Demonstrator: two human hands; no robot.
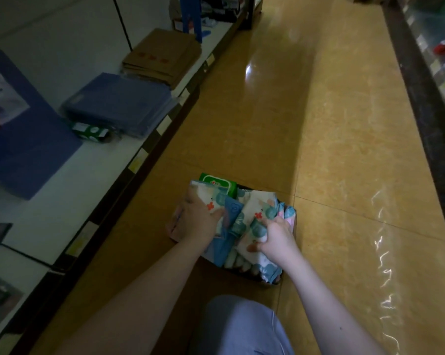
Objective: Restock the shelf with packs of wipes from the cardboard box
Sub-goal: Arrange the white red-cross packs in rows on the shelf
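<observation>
A dim shop aisle with a glossy yellow tiled floor (318, 124) runs away from the camera. A low white shelf (62, 190) lines its left side and darker shelving (421, 80) lines its right.

Head view: a cardboard box (266, 283) stands on the floor just beside the shelf's front edge, in front of the person's knee (241, 326). It is crammed with packs of wipes, most of them standing on edge. The left hand (198, 219) is at the box's left side, its grip closed over a floral pack (211, 198), thumb on the face and fingers wrapped round the far edge. The right hand (277, 239) is at the middle of the box, its grip curled tight on a second floral pack (261, 206) that tilts up out of the row. A green pack (218, 184) sticks up at the box's far-left corner, touching the left hand's pack.

On the shelf, one small green pack (90, 131) lies near the front edge, just beside a stack of blue folders (119, 103). A brown stack (162, 57) sits farther along. A large blue sheet (24, 149) lies nearer the camera.
</observation>
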